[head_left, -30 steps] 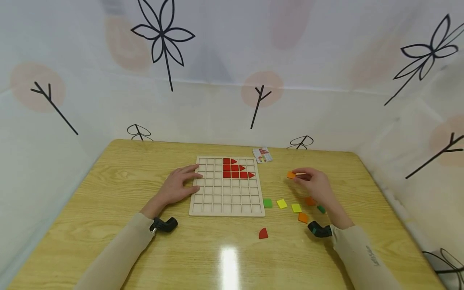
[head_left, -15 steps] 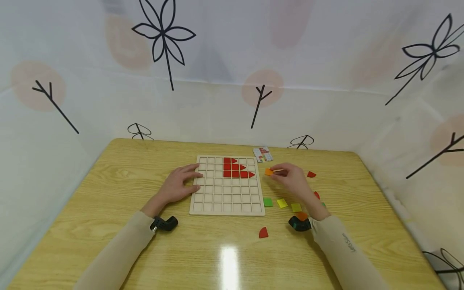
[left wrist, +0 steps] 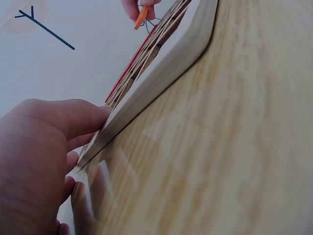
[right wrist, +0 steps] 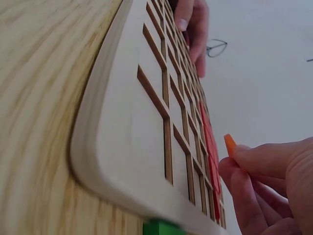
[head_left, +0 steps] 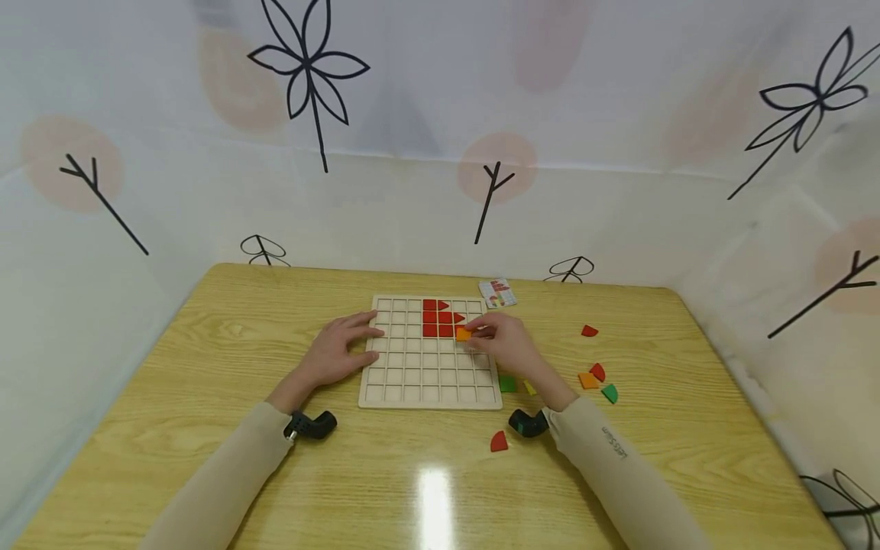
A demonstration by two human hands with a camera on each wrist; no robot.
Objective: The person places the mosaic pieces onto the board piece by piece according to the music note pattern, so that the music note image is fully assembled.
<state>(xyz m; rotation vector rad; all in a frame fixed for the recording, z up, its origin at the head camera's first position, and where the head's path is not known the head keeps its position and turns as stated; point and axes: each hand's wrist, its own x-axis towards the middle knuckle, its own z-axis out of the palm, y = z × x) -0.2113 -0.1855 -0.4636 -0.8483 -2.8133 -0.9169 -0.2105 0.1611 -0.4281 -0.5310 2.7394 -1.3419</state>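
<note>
My right hand (head_left: pixel 507 343) pinches an orange square tile (head_left: pixel 464 334) between thumb and fingertips, over the right half of a pale wooden grid board (head_left: pixel 402 396). In the right wrist view that orange tile (right wrist: pixel 230 145) is raised above the board's surface. Red tiles (head_left: pixel 438 318) fill part of the board's upper middle in three rows, the upper two ending in pointed pieces; the end of the third row is hidden behind the right hand. My left hand (head_left: pixel 338 349) rests with relaxed, spread fingers on the board's left edge, its thumb (left wrist: pixel 93 117) touching the rim.
A small printed picture card (head_left: pixel 498 293) lies behind the board's right corner. Right of the board are a green square (head_left: pixel 507 383), an orange square (head_left: pixel 587 380), a green quarter-round (head_left: pixel 609 393) and red quarter-rounds (head_left: pixel 589 331). Another red quarter-round piece (head_left: pixel 499 441) lies nearer the front.
My right hand has carried the orange tile leftward from the table's right side to over the board, uncovering the pieces at right. The left hand stays at the board's left edge.
</note>
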